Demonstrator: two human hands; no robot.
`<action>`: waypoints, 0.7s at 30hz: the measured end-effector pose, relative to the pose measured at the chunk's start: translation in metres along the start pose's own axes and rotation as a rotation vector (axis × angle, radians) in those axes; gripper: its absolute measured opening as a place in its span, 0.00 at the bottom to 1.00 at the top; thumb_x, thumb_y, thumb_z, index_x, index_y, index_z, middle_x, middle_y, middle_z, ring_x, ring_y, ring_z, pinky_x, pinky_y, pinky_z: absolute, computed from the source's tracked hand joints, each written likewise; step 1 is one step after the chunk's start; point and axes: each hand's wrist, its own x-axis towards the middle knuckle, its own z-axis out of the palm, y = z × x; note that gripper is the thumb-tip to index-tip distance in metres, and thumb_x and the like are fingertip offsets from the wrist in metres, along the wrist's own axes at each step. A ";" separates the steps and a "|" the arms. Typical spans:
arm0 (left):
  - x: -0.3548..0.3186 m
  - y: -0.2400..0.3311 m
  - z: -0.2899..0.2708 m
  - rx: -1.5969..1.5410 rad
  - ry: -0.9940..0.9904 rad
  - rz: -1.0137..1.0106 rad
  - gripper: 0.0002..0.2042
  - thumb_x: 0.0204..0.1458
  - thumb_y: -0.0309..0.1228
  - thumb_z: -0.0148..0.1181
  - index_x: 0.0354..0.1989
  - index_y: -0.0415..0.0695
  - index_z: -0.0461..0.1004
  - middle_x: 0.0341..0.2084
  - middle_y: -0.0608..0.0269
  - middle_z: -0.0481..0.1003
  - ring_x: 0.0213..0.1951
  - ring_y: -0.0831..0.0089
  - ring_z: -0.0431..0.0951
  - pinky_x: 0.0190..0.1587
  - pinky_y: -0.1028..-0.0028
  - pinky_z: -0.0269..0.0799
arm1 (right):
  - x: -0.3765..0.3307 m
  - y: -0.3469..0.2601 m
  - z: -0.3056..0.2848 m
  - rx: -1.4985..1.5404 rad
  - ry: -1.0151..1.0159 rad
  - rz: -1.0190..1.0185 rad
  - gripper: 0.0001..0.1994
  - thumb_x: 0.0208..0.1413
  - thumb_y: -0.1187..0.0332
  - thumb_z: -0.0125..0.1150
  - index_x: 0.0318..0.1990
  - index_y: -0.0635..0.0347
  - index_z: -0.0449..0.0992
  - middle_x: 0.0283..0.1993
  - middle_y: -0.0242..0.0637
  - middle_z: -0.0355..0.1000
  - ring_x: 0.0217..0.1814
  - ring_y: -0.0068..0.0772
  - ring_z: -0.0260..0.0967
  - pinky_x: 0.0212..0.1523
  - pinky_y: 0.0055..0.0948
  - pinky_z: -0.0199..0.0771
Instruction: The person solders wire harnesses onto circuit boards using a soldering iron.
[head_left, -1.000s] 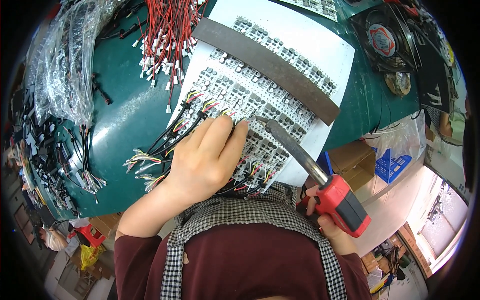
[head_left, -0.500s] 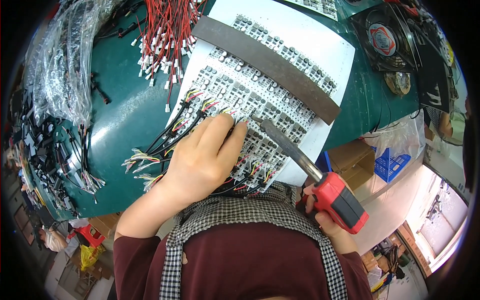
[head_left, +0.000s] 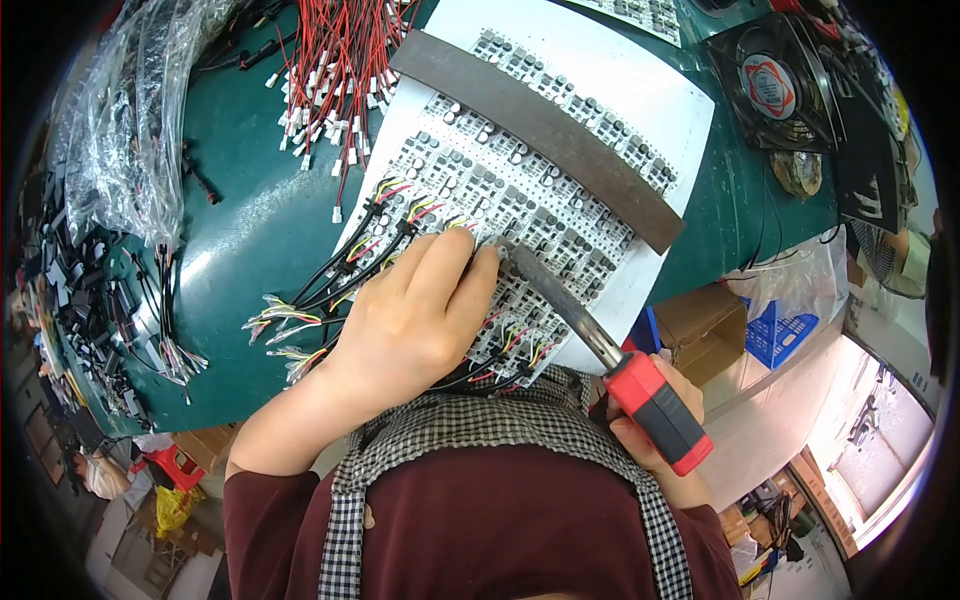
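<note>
I see my left hand (head_left: 415, 320) pressing wired circuit boards (head_left: 500, 215) near the table's edge, my right hand (head_left: 655, 440) gripping the hammer (head_left: 600, 340); most boards lack wires.

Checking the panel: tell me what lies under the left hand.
Under the left hand: circuit board panel with coloured wire leads emerging at its edges. Parts beneath the palm are covered.

Bright, even light; fisheye-bent, dark rim
</note>
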 end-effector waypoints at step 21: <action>0.001 0.000 0.004 -0.005 0.025 0.008 0.16 0.37 0.21 0.57 0.40 0.33 0.74 0.32 0.56 0.67 0.28 0.68 0.72 0.26 0.75 0.71 | -0.041 0.023 -0.009 0.402 -0.116 0.247 0.36 0.38 0.62 0.74 0.53 0.74 0.66 0.38 0.47 0.75 0.33 0.39 0.76 0.35 0.28 0.74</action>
